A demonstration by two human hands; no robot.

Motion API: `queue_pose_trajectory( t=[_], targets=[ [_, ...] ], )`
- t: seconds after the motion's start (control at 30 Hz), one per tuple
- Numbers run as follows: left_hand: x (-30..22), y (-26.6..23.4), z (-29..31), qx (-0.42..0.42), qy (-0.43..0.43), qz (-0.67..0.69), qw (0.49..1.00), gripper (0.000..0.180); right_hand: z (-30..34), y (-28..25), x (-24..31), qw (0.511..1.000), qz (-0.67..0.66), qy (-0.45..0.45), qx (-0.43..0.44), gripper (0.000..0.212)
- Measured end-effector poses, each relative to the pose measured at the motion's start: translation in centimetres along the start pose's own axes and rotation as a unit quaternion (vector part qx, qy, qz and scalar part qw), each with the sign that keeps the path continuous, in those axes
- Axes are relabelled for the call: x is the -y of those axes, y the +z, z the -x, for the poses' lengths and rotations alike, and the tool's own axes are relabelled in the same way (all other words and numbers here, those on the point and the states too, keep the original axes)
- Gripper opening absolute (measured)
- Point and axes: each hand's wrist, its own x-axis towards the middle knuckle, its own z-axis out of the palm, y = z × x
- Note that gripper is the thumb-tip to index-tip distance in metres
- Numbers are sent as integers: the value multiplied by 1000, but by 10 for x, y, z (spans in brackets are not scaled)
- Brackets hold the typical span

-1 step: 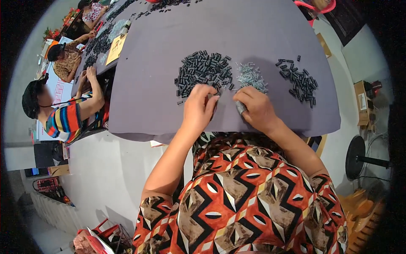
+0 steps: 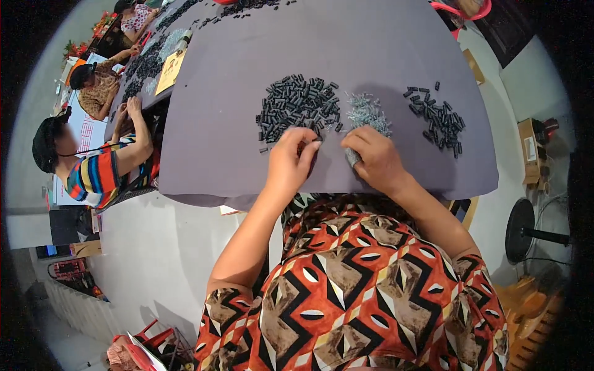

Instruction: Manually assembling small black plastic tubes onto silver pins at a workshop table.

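Note:
A large pile of short black cylinders (image 2: pixel 294 105) lies on the grey-covered table, with my left hand (image 2: pixel 294 154) at its near edge. The fingers are curled toward the thumb; what sits between them, if anything, is hidden. Just right of it, my right hand (image 2: pixel 374 157) is closed around a grey object (image 2: pixel 352 156) whose kind I cannot make out. Only its rounded end shows below the fingers. Small silvery screw-like pieces (image 2: pixel 366 111) are heaped just beyond that hand. Farther right is a smaller pile of black cylinders (image 2: pixel 442 120).
The grey cloth (image 2: pixel 223 123) hangs over the table's near edge. At the left, several people sit along another table with black and pale pieces; the nearest wears a striped shirt (image 2: pixel 99 176). A black round stand base (image 2: pixel 520 230) and a cardboard box (image 2: pixel 530 151) are at the right.
The fingers of my left hand have drawn very slightly toward me. My right hand and the piles look the same.

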Motion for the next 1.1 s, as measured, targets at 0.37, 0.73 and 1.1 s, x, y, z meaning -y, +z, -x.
queue_pose_trajectory(
  t=[0.37, 0.73, 1.1],
  targets=[
    [-9, 1, 23, 85, -144, 236, 957, 11, -12, -10, 26, 982, -163, 85, 31, 20],
    [-23, -2, 22, 80, -175, 355, 915, 19, -18, -17, 25, 920, -288, 241, 112, 12],
    [-16, -1, 24, 28, -266, 515, 814, 16, -23, -17, 37, 924, -291, 226, 107, 15]
  ],
)
